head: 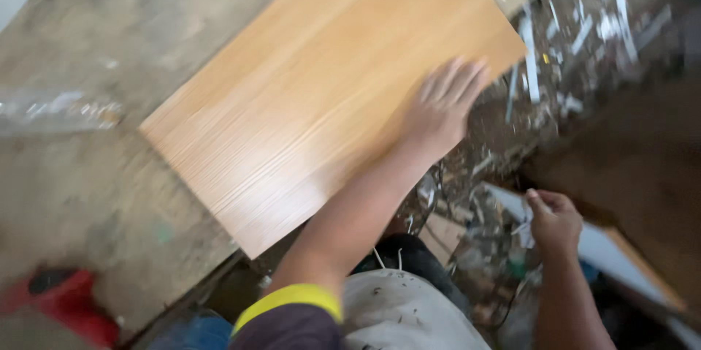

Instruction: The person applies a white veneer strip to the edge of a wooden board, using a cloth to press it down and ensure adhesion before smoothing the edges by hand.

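Left hand (442,105) lies flat, fingers spread and released, pressed on the near right part of a light wood-grain laminate board (321,94). The board rests at an angle on a worn, dusty workbench (109,43), its near corner overhanging the bench edge. Right hand (553,220), low at the right and well apart from the board, is clenched around a small pale scrap (527,216); its kind cannot be told. White offcuts (584,28) litter the floor at far right. A red object (66,299) sits near left.
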